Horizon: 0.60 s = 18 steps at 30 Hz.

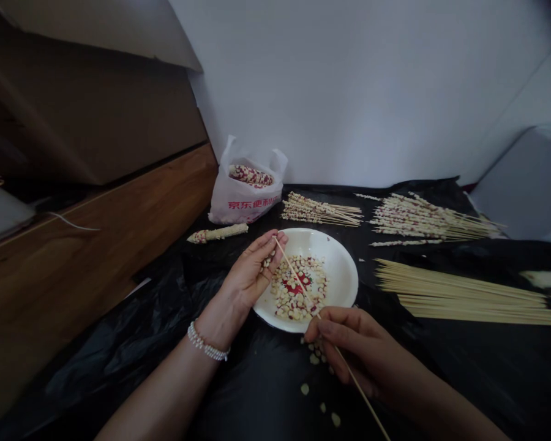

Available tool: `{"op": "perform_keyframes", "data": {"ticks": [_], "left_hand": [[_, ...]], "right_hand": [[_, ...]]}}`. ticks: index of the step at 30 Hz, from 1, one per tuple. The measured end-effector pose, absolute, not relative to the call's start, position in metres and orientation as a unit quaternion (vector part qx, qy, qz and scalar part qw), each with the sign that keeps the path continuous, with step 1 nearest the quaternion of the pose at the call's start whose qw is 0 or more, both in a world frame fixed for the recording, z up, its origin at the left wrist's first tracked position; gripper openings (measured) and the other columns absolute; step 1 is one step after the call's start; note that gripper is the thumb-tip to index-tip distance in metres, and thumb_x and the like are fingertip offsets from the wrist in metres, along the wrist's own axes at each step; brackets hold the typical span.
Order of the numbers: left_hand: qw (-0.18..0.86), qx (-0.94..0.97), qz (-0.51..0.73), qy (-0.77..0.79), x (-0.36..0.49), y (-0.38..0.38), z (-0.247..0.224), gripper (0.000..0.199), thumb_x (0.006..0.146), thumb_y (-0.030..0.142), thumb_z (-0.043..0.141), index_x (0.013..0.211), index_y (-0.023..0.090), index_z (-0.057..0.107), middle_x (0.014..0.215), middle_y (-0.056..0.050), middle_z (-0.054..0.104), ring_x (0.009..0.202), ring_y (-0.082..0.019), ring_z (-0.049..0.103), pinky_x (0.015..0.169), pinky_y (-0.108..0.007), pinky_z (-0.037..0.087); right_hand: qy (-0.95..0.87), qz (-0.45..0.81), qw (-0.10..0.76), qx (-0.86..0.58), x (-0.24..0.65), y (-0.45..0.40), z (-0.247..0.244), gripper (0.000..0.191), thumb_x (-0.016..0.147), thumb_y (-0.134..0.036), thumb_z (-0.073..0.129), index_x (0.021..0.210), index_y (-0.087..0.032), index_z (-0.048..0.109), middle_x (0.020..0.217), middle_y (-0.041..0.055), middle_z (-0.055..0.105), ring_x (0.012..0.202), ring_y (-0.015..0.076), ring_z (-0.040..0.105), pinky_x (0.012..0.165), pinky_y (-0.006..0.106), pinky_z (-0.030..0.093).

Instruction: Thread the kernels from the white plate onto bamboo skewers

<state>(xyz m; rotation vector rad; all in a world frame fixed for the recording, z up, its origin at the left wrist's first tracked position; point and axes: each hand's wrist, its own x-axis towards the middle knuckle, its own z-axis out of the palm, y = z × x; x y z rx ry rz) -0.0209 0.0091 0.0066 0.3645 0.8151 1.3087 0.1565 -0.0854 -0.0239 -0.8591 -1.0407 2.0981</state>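
Observation:
My right hand [349,346] pinches a thin bamboo skewer [291,267] between thumb and fingers, its lower end slanting down past the hand. The skewer's upper tip reaches the fingertips of my left hand [252,266], which wears a beaded bracelet. Corn kernels [267,261] rest in the curled left fingers, over the rim of a white bowl [342,269]. Inside the bowl lie many loose cream and dark red corn kernels [298,300]. Whether a kernel sits on the skewer's very tip is too small to tell.
Behind the bowl stands a white plastic bag [245,205] with a corn cob [251,176]. A partly stripped cob [218,233] lies left. Kernel-threaded skewers [319,209], another such pile [422,217] and bare skewers [459,291] lie on black plastic [257,392]. Loose kernels [305,389] lie in front.

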Motion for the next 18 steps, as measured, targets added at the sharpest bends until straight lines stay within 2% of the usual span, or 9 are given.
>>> {"op": "perform_keyframes", "data": {"ticks": [10,18], "left_hand": [[0.691,0.124,0.6,0.384,-0.0158,0.0099,0.0061,0.035,0.079,-0.006,0.056,0.106,0.013,0.067,0.101,-0.011,0.072,0.085,-0.013,0.071,0.071,-0.014,0.057],[0.667,0.181,0.605,0.397,-0.0128,0.0094,-0.0005,0.024,0.077,-0.006,0.059,0.091,0.01,0.07,0.097,-0.011,0.072,0.085,-0.013,0.07,0.071,-0.013,0.056]], "right_hand": [[-0.356,0.817,0.329,-0.313,0.1561,-0.0885,-0.0239,0.027,0.088,-0.041,0.057,0.089,-0.016,0.066,0.044,-0.0066,0.054,0.028,0.0013,0.033,0.029,0.014,0.015],[-0.361,0.812,0.336,-0.313,0.1545,-0.0891,-0.0243,0.029,0.087,-0.043,0.057,0.089,-0.016,0.065,0.045,-0.0063,0.054,0.028,0.0023,0.035,0.029,0.015,0.016]]}}
